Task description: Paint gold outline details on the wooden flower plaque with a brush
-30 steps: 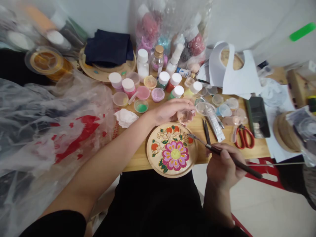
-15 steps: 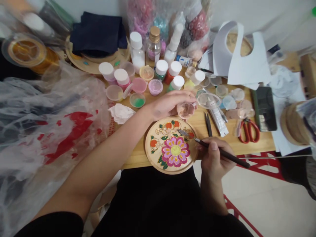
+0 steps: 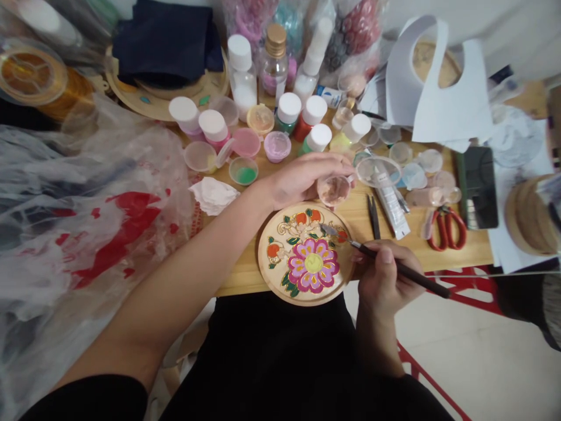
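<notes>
My left hand is closed around a small clear plastic cup with peach-coloured stuff inside, held just past the far rim of a round wooden plaque. The plaque carries a pink and magenta flower, orange fruits and green leaves with gold outlines. In my right hand is a dark-handled palette knife, gripped like a pen. Its metal blade reaches over the upper right of the plaque; whether the tip touches the surface I cannot tell.
White-capped paint jars and small open cups stand behind the plaque. To the right lie tweezers, a metal tube, red-handled pliers and a phone. A crumpled tissue and plastic bags lie left.
The view has shifted slightly. Both hands keep their holds on the cup and the palette knife, and the blade stays over the plaque's upper right.
</notes>
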### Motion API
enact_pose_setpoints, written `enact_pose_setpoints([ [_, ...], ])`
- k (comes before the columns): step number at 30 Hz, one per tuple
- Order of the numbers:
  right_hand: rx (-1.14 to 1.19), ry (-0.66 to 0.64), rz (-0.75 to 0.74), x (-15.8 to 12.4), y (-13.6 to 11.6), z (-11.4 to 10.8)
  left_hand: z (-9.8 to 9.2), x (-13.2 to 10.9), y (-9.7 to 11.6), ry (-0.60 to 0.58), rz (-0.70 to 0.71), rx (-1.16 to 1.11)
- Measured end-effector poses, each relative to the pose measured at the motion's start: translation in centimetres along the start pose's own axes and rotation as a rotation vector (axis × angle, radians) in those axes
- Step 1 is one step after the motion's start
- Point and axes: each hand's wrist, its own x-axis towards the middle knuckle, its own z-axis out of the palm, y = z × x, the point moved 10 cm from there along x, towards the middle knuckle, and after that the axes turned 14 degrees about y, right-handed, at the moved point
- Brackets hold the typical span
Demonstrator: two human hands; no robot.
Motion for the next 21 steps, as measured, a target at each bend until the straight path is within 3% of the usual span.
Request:
enact_pose_setpoints([
  [21,0.003,-0.035,-0.001,-0.27,0.14,-0.05,0.1,0.05,-0.19,0.0,-0.015,0.018],
])
